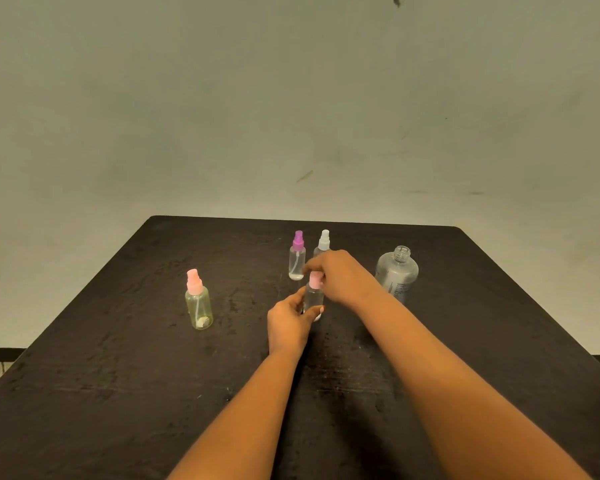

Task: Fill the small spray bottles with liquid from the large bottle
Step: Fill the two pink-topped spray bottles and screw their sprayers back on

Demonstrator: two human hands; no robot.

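Observation:
A small clear spray bottle (314,296) with a pink spray top (315,279) stands on the dark table (118,375) at the middle. My left hand (288,323) grips its body from the left. My right hand (340,277) comes from above and pinches the pink top. A yellowish spray bottle with a pink top (198,301) stands to the left. Behind are a clear bottle with a purple top (297,256) and one with a white top (323,242), partly hidden by my right hand. The large clear bottle (397,271) stands uncapped at the right.
A pale wall rises behind the table's far edge. A dark baseboard strip shows at the left and right sides. Bare tabletop lies at the front and far left.

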